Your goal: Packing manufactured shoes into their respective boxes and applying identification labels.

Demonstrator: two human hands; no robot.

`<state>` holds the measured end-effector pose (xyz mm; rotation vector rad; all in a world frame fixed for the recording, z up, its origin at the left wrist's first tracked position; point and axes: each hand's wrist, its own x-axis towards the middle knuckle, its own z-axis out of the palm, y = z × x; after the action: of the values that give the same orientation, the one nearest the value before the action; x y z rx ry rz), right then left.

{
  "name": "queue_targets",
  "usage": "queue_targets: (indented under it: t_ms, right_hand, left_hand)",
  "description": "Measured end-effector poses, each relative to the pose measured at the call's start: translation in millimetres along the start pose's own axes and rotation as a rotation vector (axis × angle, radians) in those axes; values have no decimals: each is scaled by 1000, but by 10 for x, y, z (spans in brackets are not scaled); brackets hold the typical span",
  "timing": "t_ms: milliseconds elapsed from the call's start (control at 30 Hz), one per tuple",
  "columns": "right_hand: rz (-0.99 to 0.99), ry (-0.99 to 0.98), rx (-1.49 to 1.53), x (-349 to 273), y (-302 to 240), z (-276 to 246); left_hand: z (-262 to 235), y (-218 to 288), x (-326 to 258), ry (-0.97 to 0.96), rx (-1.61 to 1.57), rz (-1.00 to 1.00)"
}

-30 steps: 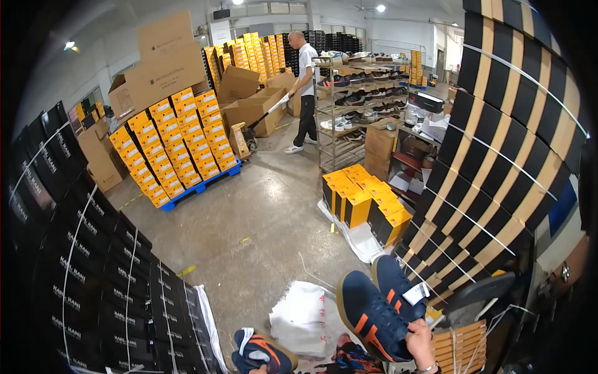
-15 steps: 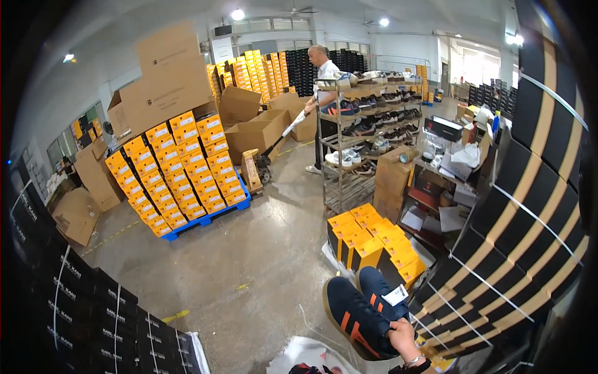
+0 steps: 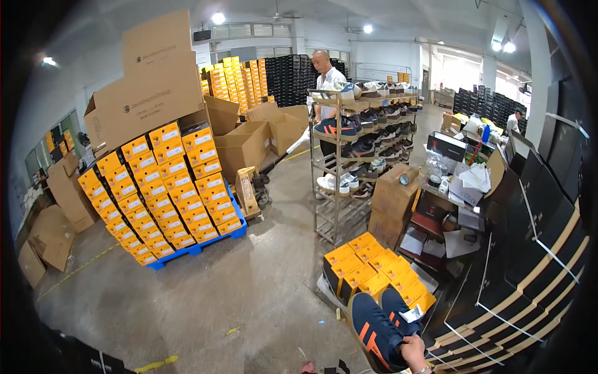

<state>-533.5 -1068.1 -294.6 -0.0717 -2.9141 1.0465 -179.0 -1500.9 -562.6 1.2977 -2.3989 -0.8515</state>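
1. Two dark navy trainers with orange side stripes (image 3: 380, 327) sit at the bottom of the head view, soles outward and pressed together as a pair — held that way, it seems, so one hand can carry both. The right hand (image 3: 416, 350) closes around their heel end from below; a white paper tag hangs between them.
2. Left hand: not in the picture, so nothing can be said of its grip.
3. Just beyond the trainers lies a low block of yellow cardboard shoe boxes (image 3: 374, 277) on the concrete floor (image 3: 249, 293), lids up, near enough to be reached from where the person stands.
4. Further off, a tall stack of yellow boxes on a blue pallet (image 3: 165, 196) is tiered and squared, likely for moving as one load, with big brown cartons (image 3: 156, 81) on top.
5. A metal wire rack of shoes (image 3: 349, 162) keeps pairs visible on open shelves; another person in a white shirt (image 3: 327, 81) stands behind it.
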Motion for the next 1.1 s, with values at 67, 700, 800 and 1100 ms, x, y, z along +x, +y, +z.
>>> queue_targets:
  t_ms: [67,700,800,1100]
  right_hand:
    - [39,67,-10,189,-115,113]
    - [208,-91,-119,2671,-799,1170]
    - [186,-106,-153,3295,-1005,1375]
    - [162,-64,-215,4248,-1226,1790]
  left_hand:
    - [50,211,506,15,-82,-21]
    - [-286,2783,2653,-395,227,-146]
    - [-209,2492,2761,-409,505,65]
    - [-176,2605,3557,-371,320,-137]
